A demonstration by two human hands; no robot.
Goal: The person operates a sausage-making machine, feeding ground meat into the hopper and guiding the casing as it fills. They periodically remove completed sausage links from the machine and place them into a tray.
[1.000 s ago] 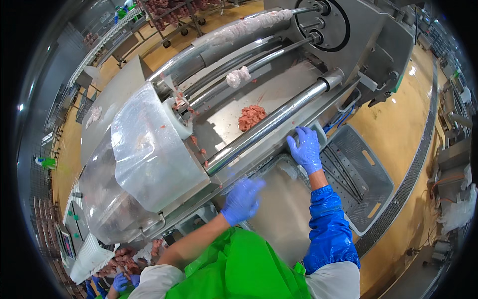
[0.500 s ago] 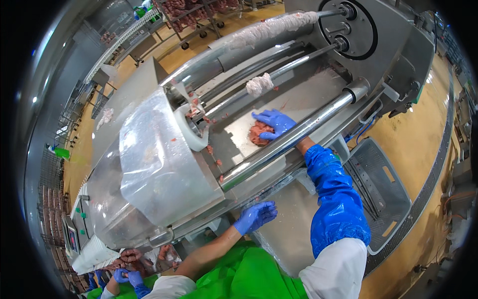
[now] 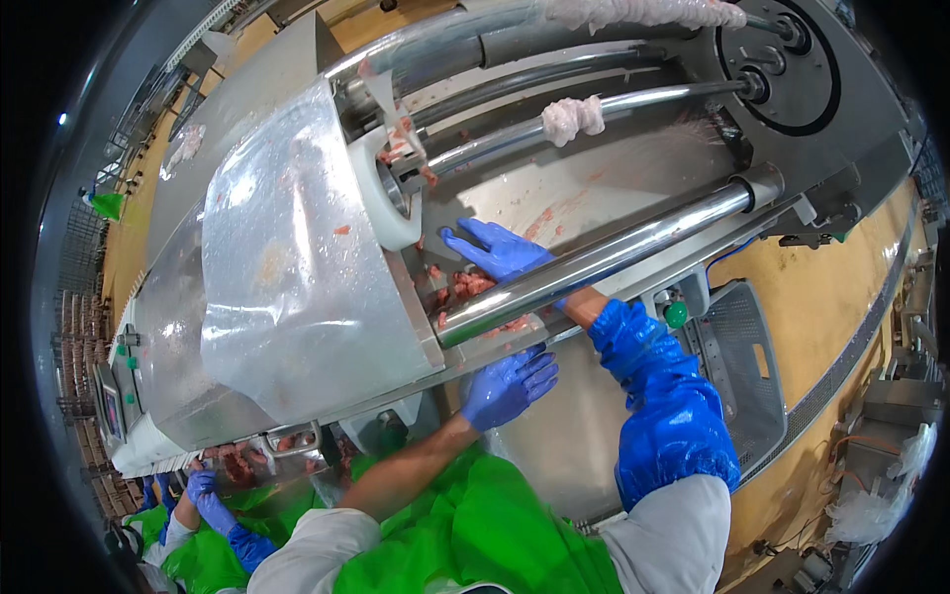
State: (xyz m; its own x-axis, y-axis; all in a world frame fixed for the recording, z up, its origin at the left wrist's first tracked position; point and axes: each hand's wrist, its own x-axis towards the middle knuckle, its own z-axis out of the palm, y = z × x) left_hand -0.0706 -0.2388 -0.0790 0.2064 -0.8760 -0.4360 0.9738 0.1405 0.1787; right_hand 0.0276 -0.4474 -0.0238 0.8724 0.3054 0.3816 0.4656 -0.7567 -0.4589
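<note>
My right hand, in a blue glove and blue sleeve cover, reaches past the thick steel bar into the machine's metal trough. Its fingers are stretched out and spread. Beside it lies pink ground meat, partly hidden by the bar. My left hand, also gloved, sits just below the trough's front edge, under a few meat scraps. Its fingers extend to the right, and nothing shows in them. Bunched whitish casing is on a steel rod behind my right hand, right of a white plastic ring.
Clear plastic sheeting covers the housing at left. More casing sits on the upper rod, near the round turret plate. A grey perforated crate stands at right. A co-worker's gloved hands are at lower left.
My right hand has moved left along the trough with the meat, which now lies near the housing. My left hand stays below the front edge. The view has shifted.
</note>
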